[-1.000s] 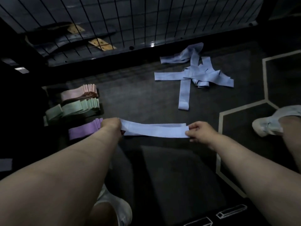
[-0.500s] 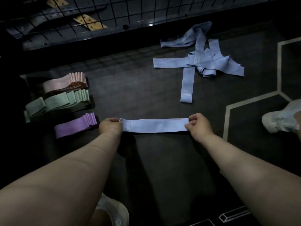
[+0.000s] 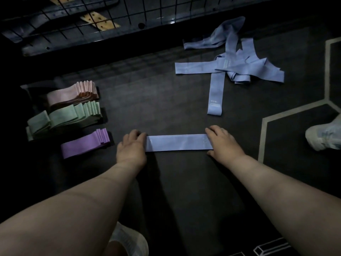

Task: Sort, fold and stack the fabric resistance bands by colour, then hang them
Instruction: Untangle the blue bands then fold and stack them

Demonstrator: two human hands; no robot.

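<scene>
Right of the purple fabric-band stack [image 3: 84, 145], a flat light-blue fabric band [image 3: 178, 143] is pressed by left hand [image 3: 132, 146] and right hand [image 3: 222, 143], fingers apparently straight.

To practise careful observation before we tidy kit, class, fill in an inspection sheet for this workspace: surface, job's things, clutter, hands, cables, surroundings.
Surface: dark floor mat with pale hexagon lines.
Job's things: blue band flat on the mat; pink stack, green stack and purple stack folded at left; loose blue bands piled unsorted far right.
Clutter: tan perforated strips behind the wire grid.
Hands: left hand rests on the band's left end, right hand on its right end, fingers flat.
Cables: nothing seen.
Surroundings: wire grid beyond the mat; white shoe at right, another at bottom.
</scene>
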